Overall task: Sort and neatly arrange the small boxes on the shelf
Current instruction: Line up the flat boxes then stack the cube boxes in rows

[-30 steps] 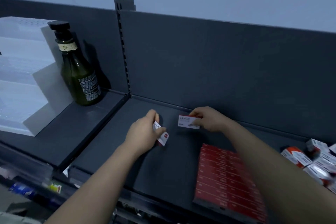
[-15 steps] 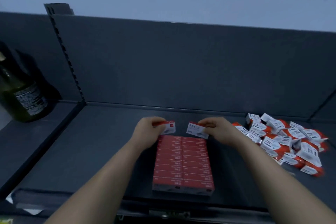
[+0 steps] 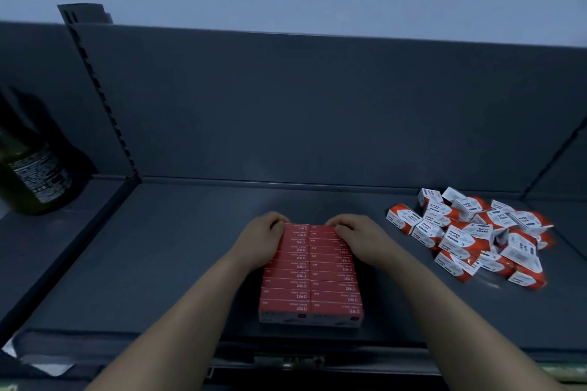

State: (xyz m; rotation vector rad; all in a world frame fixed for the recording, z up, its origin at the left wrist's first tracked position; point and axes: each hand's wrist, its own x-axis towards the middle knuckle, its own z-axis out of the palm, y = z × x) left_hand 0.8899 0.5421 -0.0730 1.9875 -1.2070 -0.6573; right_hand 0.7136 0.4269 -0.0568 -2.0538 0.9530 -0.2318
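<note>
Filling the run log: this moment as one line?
left hand: grips red boxes at far-left end | right hand: grips far-right end | paper-clip boxes: loose pile, right | bottle: left shelf

Matt grey painted-metal shelf [image 3: 174,263]; smooth red cardboard boxes [image 3: 317,289]; glossier orange-and-white paper-clip cartons [image 3: 460,238] (faint sheen); glossy dark glass bottle [image 3: 31,174].

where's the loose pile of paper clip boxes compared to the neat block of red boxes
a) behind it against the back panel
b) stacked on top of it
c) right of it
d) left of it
c: the jumbled pile of paper clip boxes lies on the shelf to the right of the block of red boxes, with a bare gap between them.
</note>
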